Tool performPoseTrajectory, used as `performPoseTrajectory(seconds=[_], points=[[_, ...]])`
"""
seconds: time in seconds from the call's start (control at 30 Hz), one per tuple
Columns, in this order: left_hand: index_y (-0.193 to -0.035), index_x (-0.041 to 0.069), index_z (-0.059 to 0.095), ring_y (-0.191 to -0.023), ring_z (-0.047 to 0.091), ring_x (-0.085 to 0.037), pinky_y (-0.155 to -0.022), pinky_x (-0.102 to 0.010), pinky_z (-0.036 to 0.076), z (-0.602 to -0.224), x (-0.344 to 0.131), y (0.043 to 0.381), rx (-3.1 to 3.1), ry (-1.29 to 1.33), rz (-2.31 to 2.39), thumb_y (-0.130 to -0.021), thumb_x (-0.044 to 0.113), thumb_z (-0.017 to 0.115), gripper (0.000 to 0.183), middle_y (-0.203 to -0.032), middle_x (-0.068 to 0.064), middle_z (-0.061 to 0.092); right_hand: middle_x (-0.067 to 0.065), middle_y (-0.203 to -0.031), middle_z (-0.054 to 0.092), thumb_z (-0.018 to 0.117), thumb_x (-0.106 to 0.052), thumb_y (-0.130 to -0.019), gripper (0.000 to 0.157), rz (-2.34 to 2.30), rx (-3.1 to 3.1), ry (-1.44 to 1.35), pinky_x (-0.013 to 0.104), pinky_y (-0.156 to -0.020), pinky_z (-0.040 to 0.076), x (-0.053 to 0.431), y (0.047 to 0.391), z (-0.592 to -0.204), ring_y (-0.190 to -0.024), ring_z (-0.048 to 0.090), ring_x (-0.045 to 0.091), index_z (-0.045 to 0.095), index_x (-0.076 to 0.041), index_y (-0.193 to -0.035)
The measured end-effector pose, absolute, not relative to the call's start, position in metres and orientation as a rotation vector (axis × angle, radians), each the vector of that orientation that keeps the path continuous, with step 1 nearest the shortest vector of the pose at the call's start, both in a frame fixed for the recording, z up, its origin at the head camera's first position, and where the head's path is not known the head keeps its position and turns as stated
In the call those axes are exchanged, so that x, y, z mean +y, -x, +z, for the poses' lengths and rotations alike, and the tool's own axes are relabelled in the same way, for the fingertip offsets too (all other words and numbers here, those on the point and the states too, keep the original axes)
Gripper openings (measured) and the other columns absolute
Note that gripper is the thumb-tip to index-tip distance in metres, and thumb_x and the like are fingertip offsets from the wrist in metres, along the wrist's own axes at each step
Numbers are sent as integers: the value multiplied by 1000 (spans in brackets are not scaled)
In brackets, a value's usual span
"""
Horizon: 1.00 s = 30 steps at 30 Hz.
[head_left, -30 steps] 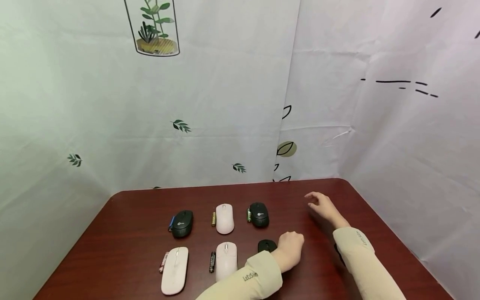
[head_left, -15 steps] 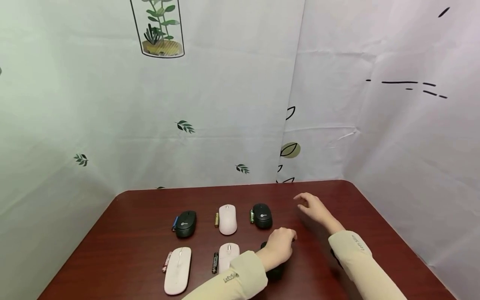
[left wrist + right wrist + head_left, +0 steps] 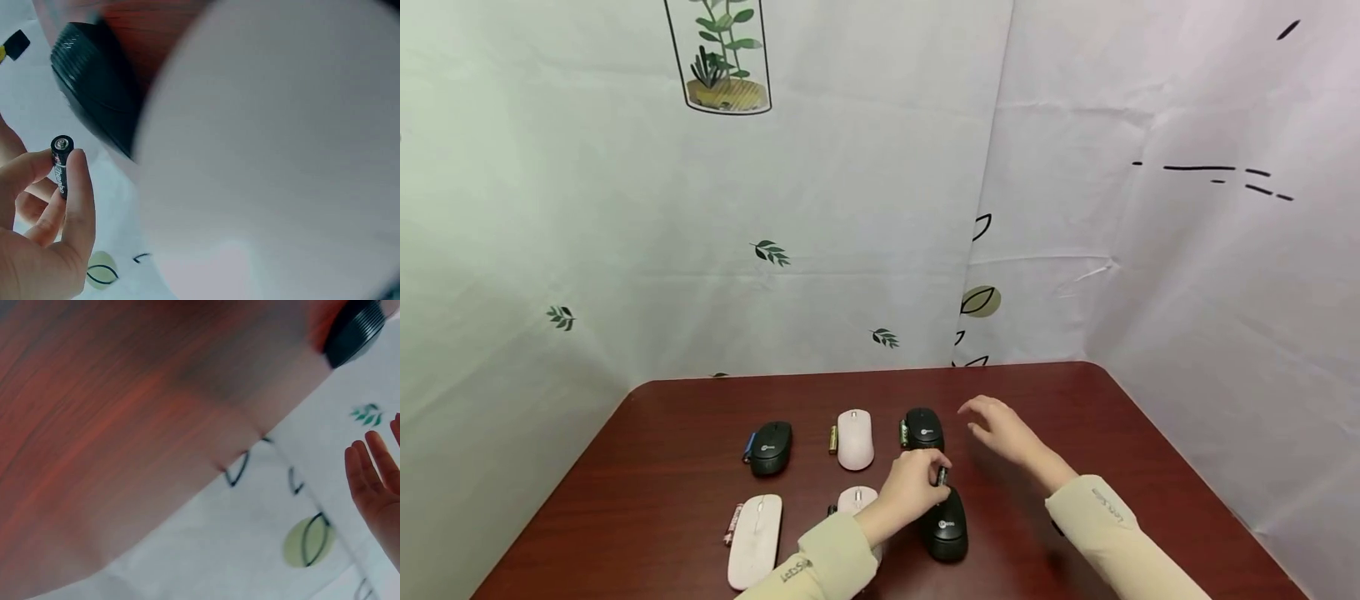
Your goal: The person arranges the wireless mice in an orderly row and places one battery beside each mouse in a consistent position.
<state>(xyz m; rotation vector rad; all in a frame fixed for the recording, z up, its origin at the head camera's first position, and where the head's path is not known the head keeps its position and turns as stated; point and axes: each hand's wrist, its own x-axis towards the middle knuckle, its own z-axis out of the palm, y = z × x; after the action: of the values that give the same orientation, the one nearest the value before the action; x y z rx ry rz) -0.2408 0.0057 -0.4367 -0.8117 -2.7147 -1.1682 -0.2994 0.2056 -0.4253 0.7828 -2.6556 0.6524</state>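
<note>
My left hand [image 3: 907, 490] pinches a small black battery [image 3: 942, 476] between thumb and fingers, just over the front end of a black mouse [image 3: 947, 529]. In the left wrist view the battery [image 3: 60, 164] stands nearly upright between the fingertips, one metal end showing. That view also has a dark mouse [image 3: 94, 84] above the fingers. Farther right, my right hand [image 3: 1009, 435] hovers over the table with relaxed fingers and nothing in them. Its fingers [image 3: 378, 465] look extended in the right wrist view.
A back row holds a black mouse [image 3: 771, 447], a white mouse [image 3: 855, 440] and another black mouse [image 3: 923, 427], each with a battery beside it. Nearer lie a flat white mouse [image 3: 756, 540] with a red battery [image 3: 733, 525] and a white mouse [image 3: 857, 498] partly behind my left arm.
My left hand has moved left, bringing the battery into sight and uncovering the near black mouse. The right hand has drifted left toward it.
</note>
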Motion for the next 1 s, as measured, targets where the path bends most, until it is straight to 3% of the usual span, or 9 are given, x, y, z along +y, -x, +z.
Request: performPoseTrajectory(seconds=[0.17, 0.27, 0.57, 0.83, 1.0], points=[[-93, -3, 67, -46, 47, 1, -46, -16, 42, -438, -15, 243, -2762, 809, -1297, -70, -1, 73, 24, -57, 0, 56, 7, -102, 65, 66, 0, -83, 21, 595, -2650, -834, 44, -83, 50, 192, 288, -425, -98, 61, 26, 66, -3, -104], [-88, -6, 64, -39, 53, -6, -40, -17, 44, -438, -25, 244, -2810, 799, -1388, -69, -6, 73, 22, -55, -4, 57, 6, -101, 65, 66, -1, -83, 20, 556, -2633, -880, 43, -83, 50, 188, 282, -426, -98, 61, 25, 66, -3, -103], [-74, 4, 56, -41, 58, -14, -41, -22, 47, -439, -33, 245, -3026, 730, -1284, -64, -7, 78, 26, -63, -4, 51, 6, -100, 64, 66, -1, -83, 19, 496, -2626, -958, 42, -81, 50, 186, 276, -429, -96, 60, 25, 66, -4, -101], [-67, 6, 52, -42, 62, -22, -41, -25, 49, -441, -29, 242, -3111, 672, -1245, -61, -4, 83, 32, -51, -5, 52, 5, -98, 64, 66, 0, -83, 17, 482, -2687, -922, 40, -78, 51, 191, 279, -436, -93, 60, 23, 66, -4, -100], [-66, 5, 50, -47, 65, -28, -43, -27, 50, -441, -25, 241, -3147, 619, -1245, -61, -3, 83, 35, -52, -8, 53, 4, -100, 63, 65, -2, -84, 17, 476, -2704, -1001, 40, -81, 51, 192, 278, -438, -95, 59, 23, 66, -5, -101]])
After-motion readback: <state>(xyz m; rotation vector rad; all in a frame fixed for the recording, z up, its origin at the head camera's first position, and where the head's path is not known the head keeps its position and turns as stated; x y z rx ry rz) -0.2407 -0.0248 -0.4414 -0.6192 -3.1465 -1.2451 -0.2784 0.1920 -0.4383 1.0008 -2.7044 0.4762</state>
